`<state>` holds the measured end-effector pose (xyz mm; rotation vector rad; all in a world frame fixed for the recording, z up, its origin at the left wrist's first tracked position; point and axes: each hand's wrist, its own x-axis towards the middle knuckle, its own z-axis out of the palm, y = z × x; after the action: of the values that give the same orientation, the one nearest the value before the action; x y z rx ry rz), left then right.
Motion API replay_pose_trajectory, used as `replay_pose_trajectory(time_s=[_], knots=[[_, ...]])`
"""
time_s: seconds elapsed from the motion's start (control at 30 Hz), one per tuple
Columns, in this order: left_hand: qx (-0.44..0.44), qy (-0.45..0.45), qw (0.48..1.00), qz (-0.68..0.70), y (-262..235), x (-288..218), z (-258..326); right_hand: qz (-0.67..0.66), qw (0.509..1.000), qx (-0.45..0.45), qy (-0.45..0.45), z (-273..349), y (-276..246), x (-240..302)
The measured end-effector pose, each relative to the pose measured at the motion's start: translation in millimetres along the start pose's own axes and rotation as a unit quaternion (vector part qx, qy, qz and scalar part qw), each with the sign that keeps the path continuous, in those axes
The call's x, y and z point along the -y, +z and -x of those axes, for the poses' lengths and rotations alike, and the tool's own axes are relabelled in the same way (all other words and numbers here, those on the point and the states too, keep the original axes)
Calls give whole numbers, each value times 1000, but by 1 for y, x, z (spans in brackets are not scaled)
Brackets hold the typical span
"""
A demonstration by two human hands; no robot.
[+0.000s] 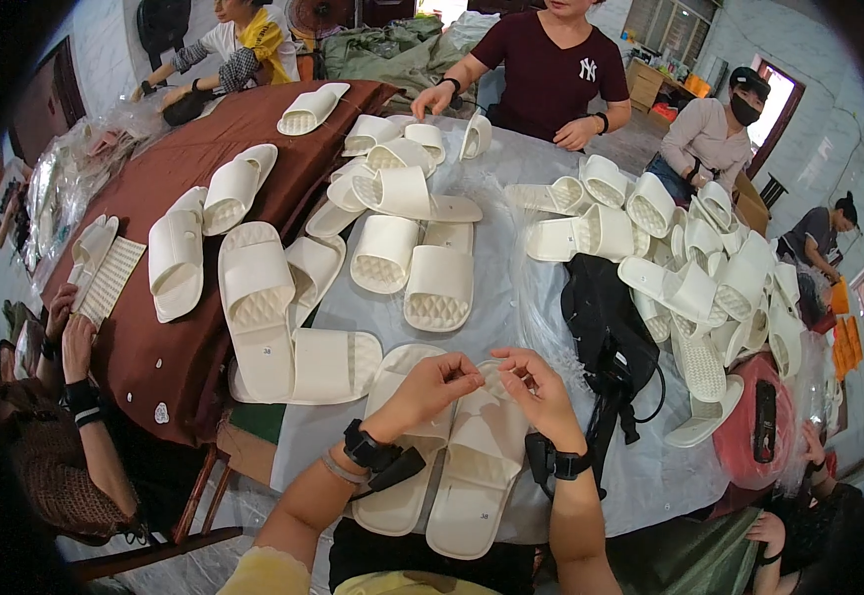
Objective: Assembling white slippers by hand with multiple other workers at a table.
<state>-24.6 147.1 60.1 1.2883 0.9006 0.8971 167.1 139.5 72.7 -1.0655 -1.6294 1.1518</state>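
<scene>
My left hand point(437, 390) and my right hand point(541, 400) hover close together over a pair of cream slide slippers at the table's near edge. Fingers on both hands are drawn into a pinch; whatever they hold, if anything, is too small to make out. Beneath them lies the right slipper point(480, 451), toe end pointing away from me, with a small printed mark at its heel. Beside it, the left slipper point(389, 506) is partly covered by my left hand and wrist. Each of my wrists wears a black strap with a device on it.
More cream slippers point(439, 288) lie in front, and a large heap point(740, 268) fills the right side. A black bag point(606, 327) and a pink plastic bag point(754, 421) sit nearby. Slippers also rest on a brown cloth-covered surface point(144, 367). Several people work around the table.
</scene>
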Motion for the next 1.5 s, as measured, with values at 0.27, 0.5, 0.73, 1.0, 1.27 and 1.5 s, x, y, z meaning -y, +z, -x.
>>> replay_pose_trajectory(time_s=[0.27,0.5,0.73,1.0,1.27,1.5], knots=[[30,-15,999,-31,-2,1,1,50,997,53,-9,1,-1,5],[28,-5,999,-32,-3,3,-1,56,997,11,-45,-2,0,-4],[26,-23,997,-68,-2,-8,1,45,999,7,-12,-2,-1,2],[37,-4,998,-42,2,-3,4,61,997,50,-15,3,-1,2],[50,-6,996,-74,-6,5,4,76,992,92,43,2,5,3],[-6,-5,999,-39,9,-15,-10,16,998,-50,28,1,-7,-12]])
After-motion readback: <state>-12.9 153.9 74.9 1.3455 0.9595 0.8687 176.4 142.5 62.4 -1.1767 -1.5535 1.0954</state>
